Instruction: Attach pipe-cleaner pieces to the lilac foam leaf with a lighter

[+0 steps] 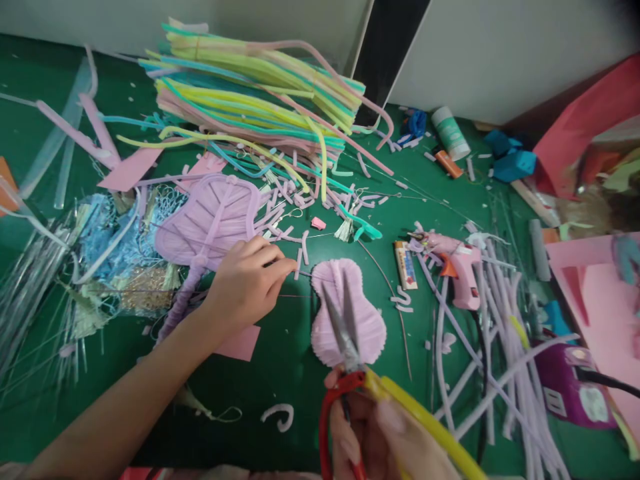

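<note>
My right hand (373,430) grips a pair of scissors (345,333) with red and yellow handles, the blades parted and pointing away over a lilac gourd-shaped pipe-cleaner piece (367,313) on the green table. To the left, my left hand (250,277) is closed, thumb and forefinger together close to a short lilac offcut. A thin dark strand shows between those fingertips and the gourd-shaped piece; whether they pinch it is unclear. Partly behind my left hand lies a lilac leaf-shaped fan (213,217) with a wrapped handle (183,297).
A bundle of coloured pipe cleaners (250,87) lies at the back. On the right are a pink glue gun (457,263), loose lilac stems (510,347), a small box (405,265) and a purple device (570,387). Tassels and clear sticks (30,300) crowd the left.
</note>
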A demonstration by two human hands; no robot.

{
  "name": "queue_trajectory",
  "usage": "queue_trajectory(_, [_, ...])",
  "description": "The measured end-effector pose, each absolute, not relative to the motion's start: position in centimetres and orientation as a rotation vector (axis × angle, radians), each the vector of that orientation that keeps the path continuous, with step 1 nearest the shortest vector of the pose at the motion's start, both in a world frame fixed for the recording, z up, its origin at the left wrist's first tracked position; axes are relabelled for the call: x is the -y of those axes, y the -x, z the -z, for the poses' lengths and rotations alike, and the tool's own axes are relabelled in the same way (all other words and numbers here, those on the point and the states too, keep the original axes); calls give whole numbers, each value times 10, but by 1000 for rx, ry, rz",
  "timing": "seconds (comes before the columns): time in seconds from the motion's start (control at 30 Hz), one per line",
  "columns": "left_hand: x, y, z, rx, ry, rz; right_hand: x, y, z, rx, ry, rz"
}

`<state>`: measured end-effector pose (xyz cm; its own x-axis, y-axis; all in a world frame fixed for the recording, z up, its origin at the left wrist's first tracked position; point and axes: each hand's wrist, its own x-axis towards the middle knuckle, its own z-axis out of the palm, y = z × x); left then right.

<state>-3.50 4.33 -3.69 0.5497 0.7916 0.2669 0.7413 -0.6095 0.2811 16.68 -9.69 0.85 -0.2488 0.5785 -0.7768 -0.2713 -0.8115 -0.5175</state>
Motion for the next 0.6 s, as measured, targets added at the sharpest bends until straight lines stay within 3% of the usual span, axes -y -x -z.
queue_trajectory(0.6, [-43,34,37,-1331,-2634,-525,71,-116,-1,277,1525,-2037])
